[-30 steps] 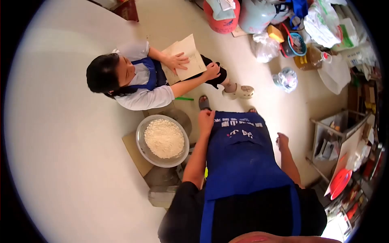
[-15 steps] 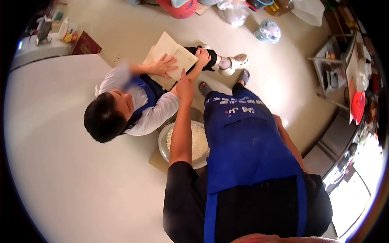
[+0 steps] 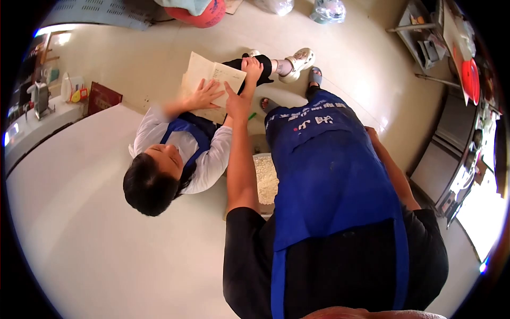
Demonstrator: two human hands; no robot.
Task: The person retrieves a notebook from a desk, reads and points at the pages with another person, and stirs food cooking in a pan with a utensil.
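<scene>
My left hand (image 3: pixel 237 103) reaches forward over an open notebook (image 3: pixel 230 73) with handwriting on its pages. Its index finger is stretched out, pointing at the page, and nothing is held. The notebook rests on the lap of a seated person in a white top and blue apron; that person's one hand (image 3: pixel 207 95) lies spread on the page, the other (image 3: pixel 253 67) on the knee. My right hand (image 3: pixel 371 134) is beside my blue apron (image 3: pixel 334 181), its fingers hidden. Below my left forearm stands a bowl of white, crumbly powder (image 3: pixel 266 179), partly covered by my arm and apron.
A large white surface (image 3: pixel 106 228) fills the left side. At the back are a red tub (image 3: pixel 204 15) and a plastic-wrapped container (image 3: pixel 328 10). On the right stand a metal rack (image 3: pixel 417 34), a red round basin (image 3: pixel 469 81) and dark cabinets (image 3: pixel 443 154).
The view has shifted, so the floor items at the back sit higher. My left hand has moved onto the page's edge, its finger nearer the writing. My right hand has become visible by the apron.
</scene>
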